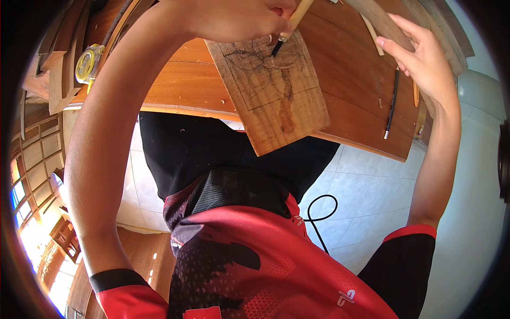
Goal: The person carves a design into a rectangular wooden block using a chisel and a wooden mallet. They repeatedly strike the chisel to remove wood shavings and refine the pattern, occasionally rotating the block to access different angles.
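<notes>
At the top, my left hand [241,20] is closed around a carving chisel with a pale wooden handle [300,15]. Its dark blade points down and meets a wooden board [295,114], which carries a pencil drawing and a few carved marks. The board lies tilted on the table, its near corner jutting past the edge. My right hand [425,61], up at the right, grips a thick wooden bar [378,18] between thumb and fingers. That bar is off the board, and its far end runs out of the picture.
On the brown wooden table [356,80] lie a black pencil [392,103], an orange pencil [416,94] and a thin pale stick [372,34]. A yellow tape measure [88,64] sits at the left near wood pieces [61,74]. A black cord [319,234] loops over the tiled floor.
</notes>
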The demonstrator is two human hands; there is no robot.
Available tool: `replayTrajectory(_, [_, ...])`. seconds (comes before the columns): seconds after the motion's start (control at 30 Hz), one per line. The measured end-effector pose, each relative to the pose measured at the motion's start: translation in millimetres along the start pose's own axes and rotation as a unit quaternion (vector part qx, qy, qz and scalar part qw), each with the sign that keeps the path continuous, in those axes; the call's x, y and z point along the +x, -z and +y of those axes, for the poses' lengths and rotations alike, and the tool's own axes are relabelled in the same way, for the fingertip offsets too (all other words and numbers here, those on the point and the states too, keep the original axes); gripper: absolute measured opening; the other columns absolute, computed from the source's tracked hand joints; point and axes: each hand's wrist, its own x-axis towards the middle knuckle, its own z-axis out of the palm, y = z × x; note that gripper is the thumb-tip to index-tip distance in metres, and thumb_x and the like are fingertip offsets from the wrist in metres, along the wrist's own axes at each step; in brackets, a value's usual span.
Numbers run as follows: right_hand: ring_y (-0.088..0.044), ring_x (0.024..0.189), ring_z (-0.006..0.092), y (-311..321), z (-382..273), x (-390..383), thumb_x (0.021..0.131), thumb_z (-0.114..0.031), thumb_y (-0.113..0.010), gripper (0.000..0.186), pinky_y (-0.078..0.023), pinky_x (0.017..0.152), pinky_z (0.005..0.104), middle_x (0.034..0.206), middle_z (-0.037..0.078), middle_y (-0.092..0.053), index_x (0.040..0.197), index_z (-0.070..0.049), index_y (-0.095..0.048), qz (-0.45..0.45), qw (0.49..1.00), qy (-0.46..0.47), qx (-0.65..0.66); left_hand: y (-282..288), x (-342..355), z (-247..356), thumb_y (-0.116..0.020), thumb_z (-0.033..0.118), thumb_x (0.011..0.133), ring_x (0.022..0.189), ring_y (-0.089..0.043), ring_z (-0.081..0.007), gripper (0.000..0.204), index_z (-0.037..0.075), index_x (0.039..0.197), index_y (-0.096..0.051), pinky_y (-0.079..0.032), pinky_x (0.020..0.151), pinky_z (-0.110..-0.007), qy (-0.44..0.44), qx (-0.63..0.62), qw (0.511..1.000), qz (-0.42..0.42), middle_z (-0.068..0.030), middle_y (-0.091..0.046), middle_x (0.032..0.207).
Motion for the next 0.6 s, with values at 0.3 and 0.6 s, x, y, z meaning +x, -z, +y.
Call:
replayTrajectory(0.3, [-0.043,0.059,0.005,-2,-1,-3,0.093,-0.024,-0.078,0.071,-0.036,0.052,0.0229,0.086,0.004,-0.063,0.151,0.005,-0.049,0.074,0.997,0.0,0.021,-2,-2,4,-0.042,0.029,0.11,0.115,-0.053,-0.0339,0.039,-0.001,0.126,-0.061,-0.043,0.104,-0.046,0.013,-0.034,0.999,0.024,-0.017,-0.053,0.118])
replayTrajectory(0.6, [-0.043,0.06,0.0045,2,-2,5,0.094,-0.025,-0.076,0.064,-0.034,0.054,0.0226,0.077,-0.003,-0.056,0.147,0.004,-0.055,-0.011,1.0,0.014,0.011,-1,-10,20,-0.042,0.028,0.109,0.119,-0.052,-0.0341,0.038,-0.001,0.128,-0.058,-0.043,0.105,-0.048,0.04,-0.052,0.996,0.063,-0.0175,-0.052,0.123])
